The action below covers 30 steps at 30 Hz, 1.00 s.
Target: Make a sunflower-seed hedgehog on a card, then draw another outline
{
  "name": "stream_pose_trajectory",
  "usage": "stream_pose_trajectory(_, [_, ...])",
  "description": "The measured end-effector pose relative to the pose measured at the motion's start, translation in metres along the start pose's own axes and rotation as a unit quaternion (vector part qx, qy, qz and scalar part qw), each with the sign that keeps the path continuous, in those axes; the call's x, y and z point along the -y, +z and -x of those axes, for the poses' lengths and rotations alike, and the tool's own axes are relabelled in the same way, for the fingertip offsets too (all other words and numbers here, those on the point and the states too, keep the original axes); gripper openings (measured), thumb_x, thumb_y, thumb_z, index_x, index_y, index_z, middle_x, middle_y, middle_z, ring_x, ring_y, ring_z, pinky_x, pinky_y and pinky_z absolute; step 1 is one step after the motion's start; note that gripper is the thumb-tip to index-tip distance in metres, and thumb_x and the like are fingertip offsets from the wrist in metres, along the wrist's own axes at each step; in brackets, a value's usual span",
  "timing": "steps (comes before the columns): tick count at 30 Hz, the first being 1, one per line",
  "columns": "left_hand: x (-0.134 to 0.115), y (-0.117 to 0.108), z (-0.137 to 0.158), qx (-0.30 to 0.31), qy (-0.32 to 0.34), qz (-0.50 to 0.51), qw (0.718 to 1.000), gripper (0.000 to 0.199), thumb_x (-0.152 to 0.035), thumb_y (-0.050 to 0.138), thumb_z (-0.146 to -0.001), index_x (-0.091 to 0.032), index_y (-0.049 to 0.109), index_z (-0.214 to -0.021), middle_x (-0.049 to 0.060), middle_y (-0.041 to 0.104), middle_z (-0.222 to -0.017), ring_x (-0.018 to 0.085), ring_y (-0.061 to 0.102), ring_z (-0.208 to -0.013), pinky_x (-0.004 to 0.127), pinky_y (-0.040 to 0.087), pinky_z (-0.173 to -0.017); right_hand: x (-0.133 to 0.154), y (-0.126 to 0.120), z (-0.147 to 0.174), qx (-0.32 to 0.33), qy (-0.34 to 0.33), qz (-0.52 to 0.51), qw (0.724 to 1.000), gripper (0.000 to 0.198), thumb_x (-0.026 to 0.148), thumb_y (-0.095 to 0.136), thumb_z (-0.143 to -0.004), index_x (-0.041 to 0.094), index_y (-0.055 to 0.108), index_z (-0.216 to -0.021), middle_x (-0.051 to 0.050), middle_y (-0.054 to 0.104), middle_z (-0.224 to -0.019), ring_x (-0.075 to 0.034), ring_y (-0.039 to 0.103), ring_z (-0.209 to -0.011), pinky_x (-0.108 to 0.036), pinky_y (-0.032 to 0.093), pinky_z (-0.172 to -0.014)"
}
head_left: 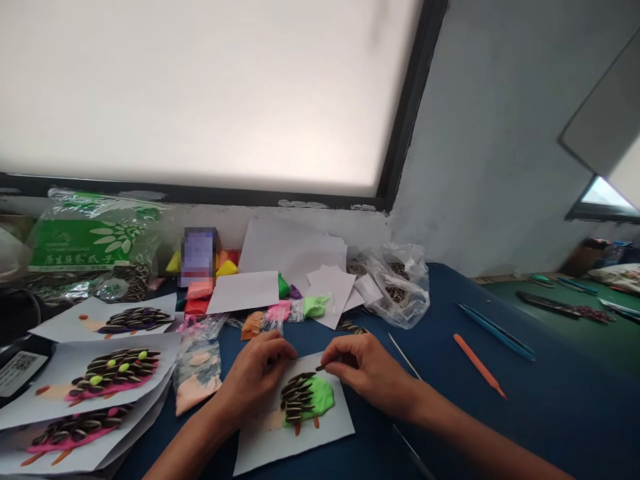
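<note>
A white sheet of paper [265,448] lies on the blue table before me. On it is a hedgehog shape with a light green clay body [323,395], a pale clay face and small brown feet. Rows of striped sunflower seeds [299,395] stick in the left part of the green clay; its right part is bare. My right hand [367,372] pinches one sunflower seed [321,368] between thumb and forefinger, just above the clay. My left hand [260,370] rests with curled fingers at the paper's upper left; what they hold, if anything, is hidden.
Finished hedgehog pictures [117,373] are stacked at left. Behind stand a bag of sunflower seeds [95,243], a phone [199,257], clay packets [316,305], white paper [295,250] and a plastic bag [407,287]. At right lie an orange clay tool [480,367] and blue tweezers [497,332].
</note>
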<state>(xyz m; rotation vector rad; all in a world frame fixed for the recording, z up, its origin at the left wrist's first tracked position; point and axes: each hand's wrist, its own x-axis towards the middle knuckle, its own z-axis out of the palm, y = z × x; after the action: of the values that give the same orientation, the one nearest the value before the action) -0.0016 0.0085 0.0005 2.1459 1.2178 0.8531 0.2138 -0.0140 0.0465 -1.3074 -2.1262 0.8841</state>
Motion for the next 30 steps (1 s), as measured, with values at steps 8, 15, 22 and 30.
stream_pose_trajectory(8, [0.005, 0.003, 0.001, -0.001, -0.007, 0.009, 1.0, 0.026, -0.026, 0.043, -0.087, -0.019, 0.066, -0.076, 0.005, 0.059, -0.079, 0.02, 0.057, -0.077, 0.03, 0.044, -0.067, 0.001, 0.01, 0.004, -0.039, -0.025, 0.002, 0.999, 0.014, 0.011, 0.057, -0.083, 0.018, 0.069, -0.08, -0.001, 0.065, -0.079, -0.013, 0.057, -0.071, -0.023, 0.041, -0.066])
stream_pose_trajectory(15, [0.004, 0.002, 0.002, 0.013, -0.006, 0.004, 1.0, 0.026, -0.025, 0.042, -0.088, -0.02, 0.066, -0.077, 0.006, 0.06, -0.08, 0.02, 0.056, -0.078, 0.03, 0.043, -0.067, -0.006, 0.015, 0.006, -0.048, -0.025, 0.017, 0.998, 0.015, 0.007, 0.058, -0.081, 0.018, 0.068, -0.079, -0.001, 0.066, -0.077, -0.013, 0.059, -0.07, -0.023, 0.042, -0.066])
stream_pose_trajectory(22, [0.003, 0.0, 0.003, 0.019, -0.009, 0.019, 1.0, 0.028, -0.026, 0.042, -0.089, -0.02, 0.069, -0.081, 0.007, 0.06, -0.085, 0.021, 0.057, -0.082, 0.031, 0.044, -0.071, -0.012, 0.02, 0.008, -0.054, -0.08, 0.02, 0.995, 0.017, 0.008, 0.056, -0.084, 0.019, 0.069, -0.085, -0.002, 0.067, -0.081, -0.014, 0.062, -0.076, -0.023, 0.043, -0.069])
stream_pose_trajectory(30, [0.002, -0.001, 0.003, 0.026, 0.009, -0.003, 1.0, 0.032, -0.019, 0.04, -0.087, -0.021, 0.071, -0.081, 0.006, 0.058, -0.085, 0.02, 0.056, -0.081, 0.032, 0.044, -0.073, -0.016, 0.025, 0.009, -0.052, -0.116, 0.064, 0.99, 0.016, 0.01, 0.054, -0.088, 0.018, 0.067, -0.084, -0.002, 0.061, -0.078, -0.013, 0.058, -0.071, -0.023, 0.04, -0.064])
